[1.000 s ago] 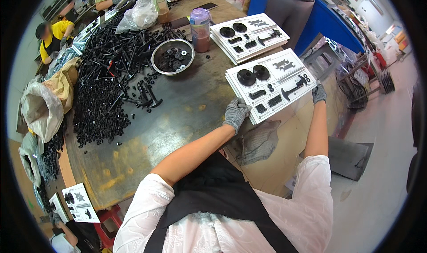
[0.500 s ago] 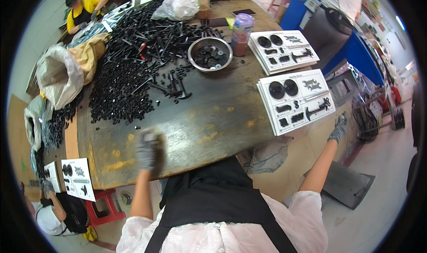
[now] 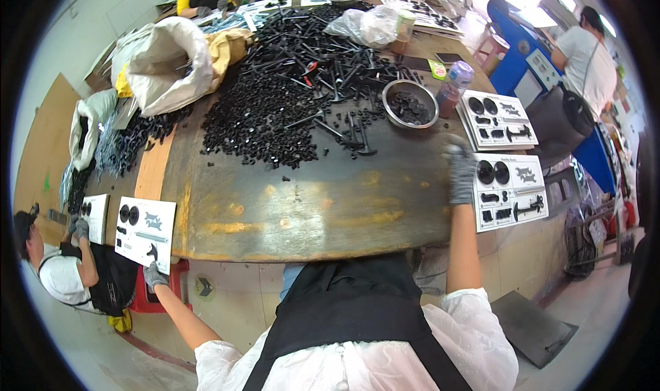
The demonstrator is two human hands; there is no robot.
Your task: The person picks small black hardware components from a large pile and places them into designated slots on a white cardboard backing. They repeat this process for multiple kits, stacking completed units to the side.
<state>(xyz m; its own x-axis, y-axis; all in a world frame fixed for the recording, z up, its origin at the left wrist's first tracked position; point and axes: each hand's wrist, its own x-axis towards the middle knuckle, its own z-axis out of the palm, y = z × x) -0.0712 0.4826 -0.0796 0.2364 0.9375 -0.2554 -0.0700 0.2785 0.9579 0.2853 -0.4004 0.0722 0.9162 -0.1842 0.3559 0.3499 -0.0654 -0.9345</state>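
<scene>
My left hand (image 3: 155, 275), in a grey glove, is at the lower edge of a white parts card (image 3: 142, 216) beyond the table's left corner. Its fingers look closed on that edge. The card shows black discs, grey wrench shapes, a grey rod and a black T-shaped part. My right hand (image 3: 459, 171), also gloved, is over the right side of the table, beside a stack of similar white cards (image 3: 510, 192). Motion smears its fingers, and nothing shows in them. Behind that stack is a second card stack (image 3: 496, 119).
A heap of small black parts (image 3: 261, 123) and black T-shaped tools (image 3: 337, 82) covers the table's far left. A metal bowl (image 3: 410, 104) and a purple-lidded bottle (image 3: 455, 88) stand right of it. White sacks (image 3: 168, 68) lean at left. Co-workers sit left and far.
My left hand has gone from the table's front to the card at the left. My right hand has come in from beyond the table's right side to the card stack. The view has shifted.
</scene>
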